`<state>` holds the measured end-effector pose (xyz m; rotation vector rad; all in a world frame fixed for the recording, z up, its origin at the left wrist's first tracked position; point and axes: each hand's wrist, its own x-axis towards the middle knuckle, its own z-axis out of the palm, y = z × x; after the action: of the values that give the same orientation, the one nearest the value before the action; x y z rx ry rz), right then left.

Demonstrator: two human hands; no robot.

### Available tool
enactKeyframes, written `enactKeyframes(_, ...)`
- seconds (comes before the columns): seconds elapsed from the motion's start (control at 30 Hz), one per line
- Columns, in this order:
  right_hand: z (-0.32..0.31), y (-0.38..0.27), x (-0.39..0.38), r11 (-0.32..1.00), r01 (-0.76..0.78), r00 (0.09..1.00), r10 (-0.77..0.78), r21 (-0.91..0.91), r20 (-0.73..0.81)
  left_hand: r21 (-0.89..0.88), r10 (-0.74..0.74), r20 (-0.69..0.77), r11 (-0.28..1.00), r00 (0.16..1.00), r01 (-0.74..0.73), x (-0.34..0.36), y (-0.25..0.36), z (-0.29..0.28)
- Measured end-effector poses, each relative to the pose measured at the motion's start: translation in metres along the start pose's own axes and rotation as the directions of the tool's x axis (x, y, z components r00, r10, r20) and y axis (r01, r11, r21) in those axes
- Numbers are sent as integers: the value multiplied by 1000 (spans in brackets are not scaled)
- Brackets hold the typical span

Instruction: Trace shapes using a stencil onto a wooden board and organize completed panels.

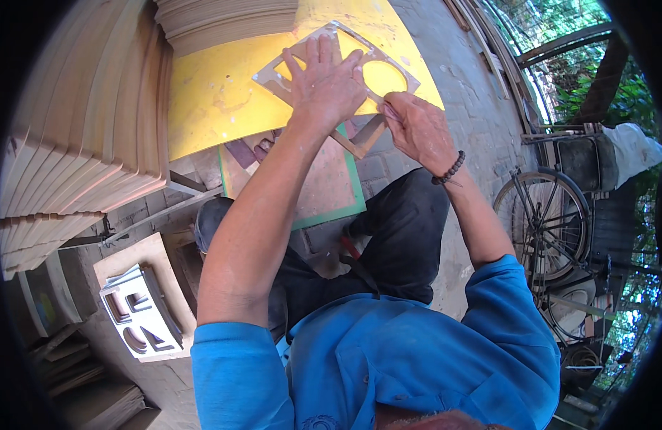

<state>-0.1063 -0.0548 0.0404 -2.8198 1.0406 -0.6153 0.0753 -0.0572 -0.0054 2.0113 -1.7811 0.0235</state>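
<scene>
A flat wooden board with shape cutouts (407, 82), one of them round, lies tilted on a yellow panel (205, 93). My left hand (329, 82) presses on the board with its fingers spread. At the board's lower right, my right hand (417, 129) is closed in a pinch; whatever is between the fingers is hidden. An angled wooden piece (368, 138) sticks out below the board beside that hand. Under the yellow panel, near my knees, is a pinkish board with a green border (324, 201), with small dark pieces on it.
Tall stacks of thin wooden sheets (87, 129) stand at the left. A pile of white cutout boards (139, 330) rests on a tan sheet at lower left. A bicycle (539, 222) stands at the right on the paved floor (467, 107), near leaning planks and greenery.
</scene>
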Motion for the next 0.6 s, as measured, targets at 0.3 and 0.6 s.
enactKeyframes(0.3, 14, 4, 32, 996, 58, 998, -58, -65, 7, 15, 54, 10, 998, 998, -54, 0, -5, -8)
enactKeyframes(0.6, 11, 9, 17, 1000, 6, 997, -7, -11, -73, 6, 44, 1, 999, 999, -44, -3, 3, -18)
